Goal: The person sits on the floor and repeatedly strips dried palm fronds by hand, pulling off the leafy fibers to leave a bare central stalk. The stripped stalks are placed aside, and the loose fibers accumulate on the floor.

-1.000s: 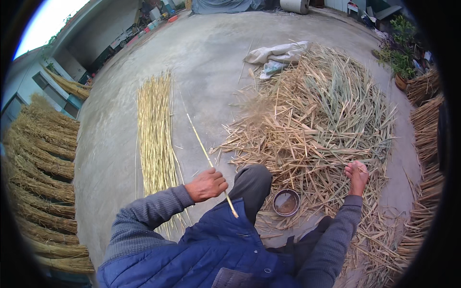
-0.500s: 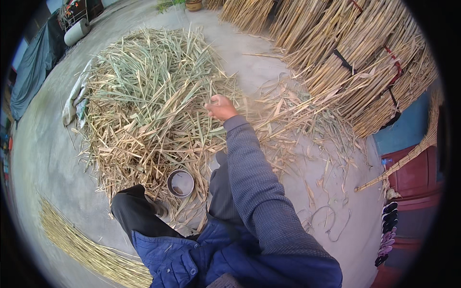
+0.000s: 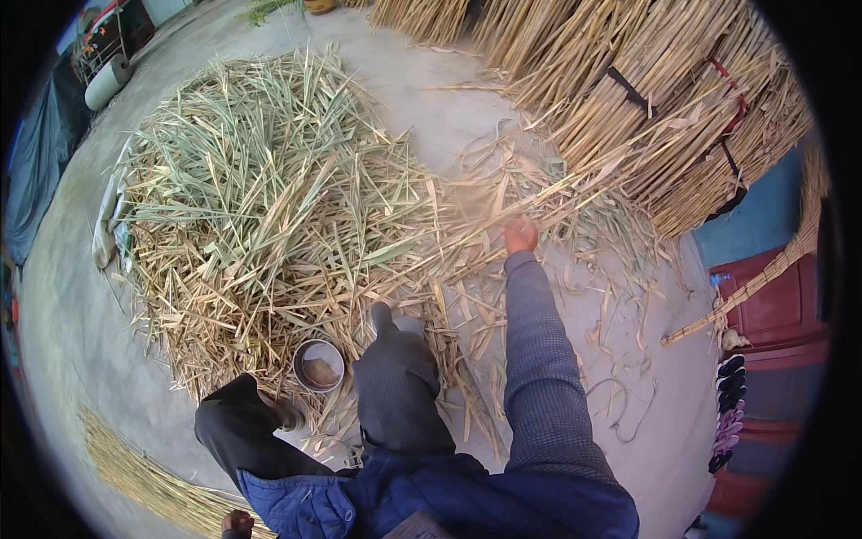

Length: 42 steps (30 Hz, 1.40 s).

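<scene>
My right hand (image 3: 521, 235) is stretched out at the right of a big heap of dry reed leaves (image 3: 260, 180). Its fingers are curled round a long tan reed stalk (image 3: 561, 190), which slants from the bound reeds toward the heap. Low at the left, my left hand (image 3: 238, 523) shows only in part beside a bundle of thin yellowish stalks (image 3: 148, 472). Its fingers look closed, and what they hold, if anything, is hidden. A round bowl (image 3: 319, 349) with something brown at its bottom rests at the heap's near edge, between my legs.
Tall bundles of reeds (image 3: 620, 90), tied with dark and red straps, lean at the upper right. A reed broom (image 3: 763, 292) slants by the red door (image 3: 768, 314), near a row of shoes (image 3: 729, 409). Loose leaves litter the concrete floor (image 3: 646, 404). A white roll (image 3: 108, 81) lies far left.
My right hand has moved rightward from the leaf heap toward the bound reeds, now on a stalk. My left hand has come into view at the lower left. The view has shifted slightly.
</scene>
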Tool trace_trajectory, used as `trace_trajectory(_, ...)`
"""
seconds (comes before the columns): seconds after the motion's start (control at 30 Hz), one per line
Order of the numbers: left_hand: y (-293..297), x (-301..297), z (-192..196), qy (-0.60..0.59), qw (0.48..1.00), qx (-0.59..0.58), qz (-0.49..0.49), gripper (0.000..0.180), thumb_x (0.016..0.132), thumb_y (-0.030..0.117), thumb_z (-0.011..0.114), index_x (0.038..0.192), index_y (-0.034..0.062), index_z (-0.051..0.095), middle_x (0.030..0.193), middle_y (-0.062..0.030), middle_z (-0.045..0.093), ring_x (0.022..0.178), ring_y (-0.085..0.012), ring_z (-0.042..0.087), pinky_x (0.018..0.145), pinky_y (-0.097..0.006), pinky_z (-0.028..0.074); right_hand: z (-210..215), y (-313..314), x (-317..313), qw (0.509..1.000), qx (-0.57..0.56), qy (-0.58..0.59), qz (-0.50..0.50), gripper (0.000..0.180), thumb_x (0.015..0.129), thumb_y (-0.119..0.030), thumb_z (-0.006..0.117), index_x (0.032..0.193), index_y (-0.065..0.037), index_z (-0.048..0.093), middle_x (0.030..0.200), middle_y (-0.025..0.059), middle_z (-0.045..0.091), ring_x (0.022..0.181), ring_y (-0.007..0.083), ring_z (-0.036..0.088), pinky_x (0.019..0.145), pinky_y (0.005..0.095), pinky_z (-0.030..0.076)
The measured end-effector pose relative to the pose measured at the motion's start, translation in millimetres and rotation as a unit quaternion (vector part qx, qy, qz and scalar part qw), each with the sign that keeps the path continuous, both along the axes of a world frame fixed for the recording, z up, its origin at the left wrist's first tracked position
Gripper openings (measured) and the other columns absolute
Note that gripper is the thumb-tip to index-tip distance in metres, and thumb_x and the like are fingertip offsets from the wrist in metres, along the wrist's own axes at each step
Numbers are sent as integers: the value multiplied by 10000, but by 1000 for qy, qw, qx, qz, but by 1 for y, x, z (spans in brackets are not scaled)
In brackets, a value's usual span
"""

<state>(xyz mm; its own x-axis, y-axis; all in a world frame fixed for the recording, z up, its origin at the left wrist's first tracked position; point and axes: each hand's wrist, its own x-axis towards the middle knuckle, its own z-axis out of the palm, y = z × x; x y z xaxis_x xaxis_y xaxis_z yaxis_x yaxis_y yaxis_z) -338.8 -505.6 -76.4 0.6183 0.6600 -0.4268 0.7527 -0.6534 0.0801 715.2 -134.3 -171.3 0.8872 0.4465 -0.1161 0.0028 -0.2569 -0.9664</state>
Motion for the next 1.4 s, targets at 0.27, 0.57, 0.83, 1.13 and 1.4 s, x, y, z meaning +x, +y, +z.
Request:
trace_trajectory(0.27,11,20,15,-132,849,-270,434,314,947,282,692,1222,136,649,1180,-126,662,1077,-263,638,864,-405,541,36,-9,28,982,-109,-68,-136,315,877,-113,680,1124,40,561,976,182,691,837,275,716,687,375,562)
trace_trajectory(0.57,15,19,-18,-111,912,-167,357,328,971,294,670,1208,69,641,1082,-103,687,990,-200,643,838,-371,541,47,-35,21,921,-259,-211,-199,356,854,-278,761,1053,-30,602,1051,166,690,968,338,674,842,440,521)
trace_trajectory(0.83,19,43,-14,-95,766,-281,571,414,930,386,692,1231,104,657,1042,-98,702,942,-216,645,812,-393,534,32,-10,32,980,-120,-147,-62,476,872,-202,757,1234,40,564,973,171,695,738,275,731,632,392,559)
trace_trajectory(1.13,46,83,10,7,840,-216,498,397,888,408,662,1159,122,713,1065,-157,722,998,-316,681,847,-413,549,19,12,59,997,-72,20,-5,329,912,-206,707,1073,70,630,823,180,712,564,200,696,544,337,548)
trace_trajectory(1.4,58,91,5,-40,863,-189,467,398,852,425,654,1099,126,741,1046,-201,730,1017,-417,685,863,-452,549,82,-29,85,996,-31,31,76,410,937,-413,655,1025,-17,709,944,124,747,830,187,687,801,327,520)
